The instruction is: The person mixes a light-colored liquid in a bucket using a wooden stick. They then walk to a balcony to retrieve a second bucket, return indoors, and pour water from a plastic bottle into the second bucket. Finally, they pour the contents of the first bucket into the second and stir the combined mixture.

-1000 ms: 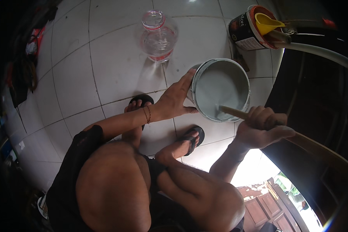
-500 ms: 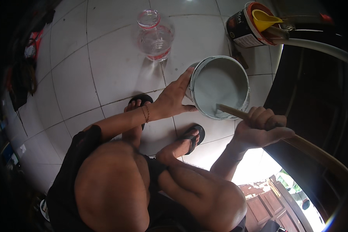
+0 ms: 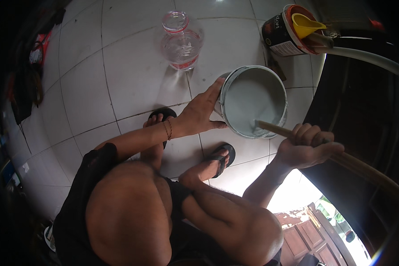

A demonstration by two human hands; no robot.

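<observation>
Left hand (image 3: 201,112): I have it grasping the bucket (image 3: 277,82) by its left outer wall, fingers and thumb spread wide near the rim, likely to stop the bucket sliding.

Right hand (image 3: 305,147): Clenched round the stick (image 3: 274,128) partway along, thumb pointing back up the shaft, away from the bucket — a hold I judge suited to leverage.

Stick: Slants over the bucket's lower-right rim, its near end in the grey liquid (image 3: 248,99), its far end running off to the right. That length probably spares the knuckles a dip; whether it leans on the rim, I cannot tell.

Bucket: On the tiled floor (image 3: 137,48), ahead of the sandals (image 3: 228,155) and between the two hands, where both reach it easily. Its mouth faces my camera; I cannot tell whether it tilts.

Clear bottle (image 3: 181,46): Upright on the tiles, beyond the left hand and touching neither hand nor bucket — presumably set there to leave elbow room.

Second bucket (image 3: 280,37): Dark-sided with a red-orange inside, well beyond the right hand. A yellow funnel (image 3: 306,26) and a thick handle (image 3: 320,41) sit at its mouth, so I take it for a tool holder.
</observation>
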